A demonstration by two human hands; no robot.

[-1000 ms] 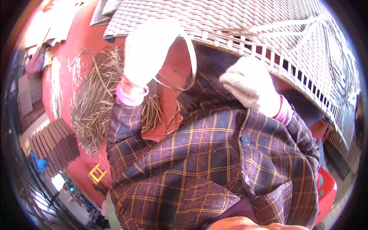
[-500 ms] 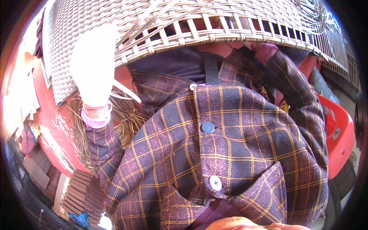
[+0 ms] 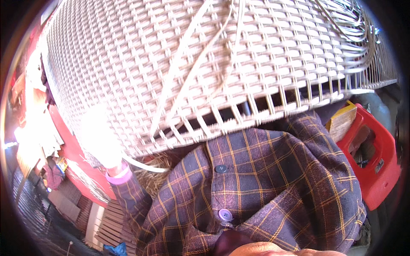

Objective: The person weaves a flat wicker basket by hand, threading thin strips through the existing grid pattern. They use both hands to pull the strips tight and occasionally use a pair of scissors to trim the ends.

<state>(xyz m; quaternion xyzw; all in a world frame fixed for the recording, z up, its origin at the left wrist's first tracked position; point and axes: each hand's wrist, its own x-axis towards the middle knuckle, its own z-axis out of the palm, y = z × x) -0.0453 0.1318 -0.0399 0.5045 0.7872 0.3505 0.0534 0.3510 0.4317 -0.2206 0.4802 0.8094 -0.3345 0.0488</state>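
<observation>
A light woven wicker panel (image 3: 128,55) spans the upper part of the view, its unfilled edge of open slots toward me. My left hand (image 3: 101,136) rests at the panel's left near corner, bleached out by glare so that its fingers cannot be made out. A pale flat strip (image 3: 145,165) sticks out beside that wrist. Long loose strips (image 3: 188,81) lie across the weave and run down to the slotted edge. My right sleeve reaches in under the panel at the right, and the right hand itself is hidden below it.
On the right stands a red plastic chair (image 3: 376,170), a yellow-edged wooden piece (image 3: 341,121) beside it. A bundle of loose strands (image 3: 156,177) hangs by my left forearm. Coiled strips (image 3: 358,38) curl at the panel's far right. Lower left are slatted wooden pieces (image 3: 113,222) and a blue scrap (image 3: 115,248).
The panel now covers more of the view and its slotted edge sits lower. My left hand appears lower. My right hand, partly seen before at the edge, is now hidden beneath the panel.
</observation>
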